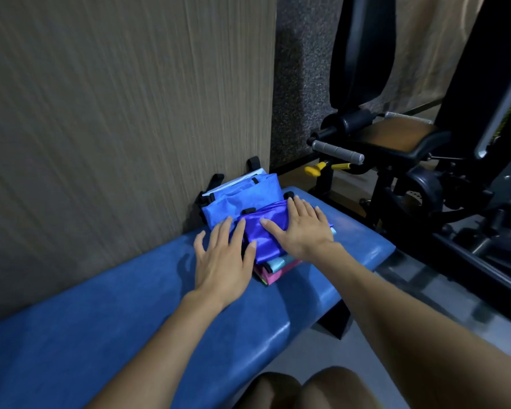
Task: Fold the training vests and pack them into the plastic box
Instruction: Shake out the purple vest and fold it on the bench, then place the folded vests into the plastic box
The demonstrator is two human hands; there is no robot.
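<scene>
Wood-grain panelling rises on the left and a padded blue bench (pixel 106 329) runs along its foot, with a black exercise machine (pixel 419 160) standing off to the right on the floor.

Both hands lie flat with straight fingers, gripping nothing. The left hand (pixel 223 258) presses on the near-left edge of a folded purple vest (pixel 266 231), its outer fingers spread onto the bench beside it. The right hand (pixel 301 228) presses on the same vest's right half, fingertips reaching its far edge. The purple vest tops a small stack: under it a light blue layer (pixel 278 262) and a pink layer (pixel 273 274) show at the near edge, all resting on the bench towards its far right end.

Just beyond the stack, against the panel, lies a heap of brighter blue vests (pixel 239 196) with black straps (pixel 213 184) sticking out; whether these are folded cannot be told.

The fabric looks thin, glossy and very light, so it will likely slide on itself and spring open once pressure lifts. A safer hold would be to clamp the whole stack from both sides, palms under and thumbs on top, rather than pinching one layer.

No plastic box is in view, so nothing can be said of what it holds.
</scene>
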